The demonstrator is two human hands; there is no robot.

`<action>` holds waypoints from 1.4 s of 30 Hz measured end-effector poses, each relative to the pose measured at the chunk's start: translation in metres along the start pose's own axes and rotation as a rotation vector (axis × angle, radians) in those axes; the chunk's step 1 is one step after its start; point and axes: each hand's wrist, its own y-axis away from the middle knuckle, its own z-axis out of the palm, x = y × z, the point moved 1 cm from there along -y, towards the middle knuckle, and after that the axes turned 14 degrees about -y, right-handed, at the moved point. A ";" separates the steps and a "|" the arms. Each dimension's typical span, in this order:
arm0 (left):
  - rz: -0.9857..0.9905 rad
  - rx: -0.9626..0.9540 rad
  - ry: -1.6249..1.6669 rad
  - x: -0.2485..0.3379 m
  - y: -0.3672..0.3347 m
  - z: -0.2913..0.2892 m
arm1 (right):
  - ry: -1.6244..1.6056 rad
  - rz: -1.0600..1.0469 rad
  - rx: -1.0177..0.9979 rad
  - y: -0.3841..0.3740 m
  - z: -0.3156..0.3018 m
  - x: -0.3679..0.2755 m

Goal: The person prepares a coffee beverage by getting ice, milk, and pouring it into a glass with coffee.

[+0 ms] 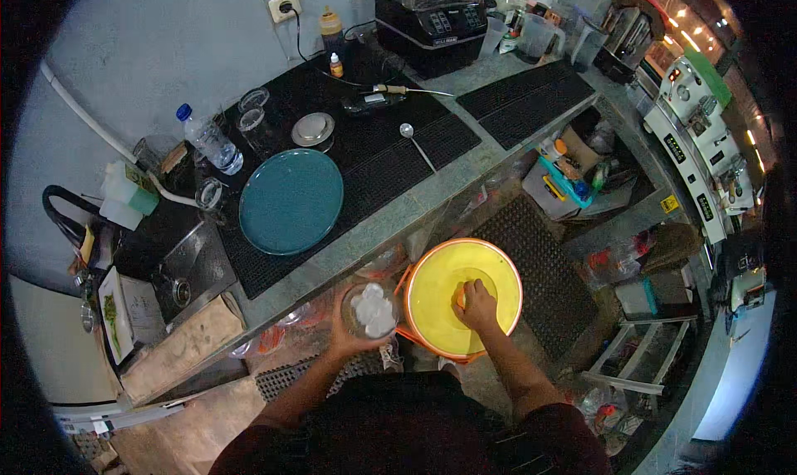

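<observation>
My left hand [342, 335] is wrapped round a clear glass [359, 295] filled with ice cubes [375, 310]. Just right of it is a round orange container [402, 332], topped by a yellow lid [432, 276]. My right hand [476, 307] reaches over the lid's middle, fingers curled on a small orange part there that looks like its knob. My palm and fingers hide most of that part. A large teal oval plate [290, 203] lies on the counter beyond my left hand.
On the black counter mat are a long spoon [418, 149], a round metal lid [313, 130] and a water bottle [209, 140]. A blender base [432, 36] stands at the back. Along the right are a coffee machine [693, 147] and a storage box [554, 194] under the counter.
</observation>
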 end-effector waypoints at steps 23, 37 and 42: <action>-0.204 0.595 -0.145 0.017 -0.230 0.078 | -0.048 -0.203 0.069 0.044 -0.053 0.014; -0.348 0.500 -0.469 0.041 -0.195 0.109 | -0.094 -0.417 -0.091 0.034 -0.071 0.015; -0.189 0.094 -0.356 0.087 -0.030 0.127 | -0.164 -0.497 -0.168 0.050 -0.046 0.020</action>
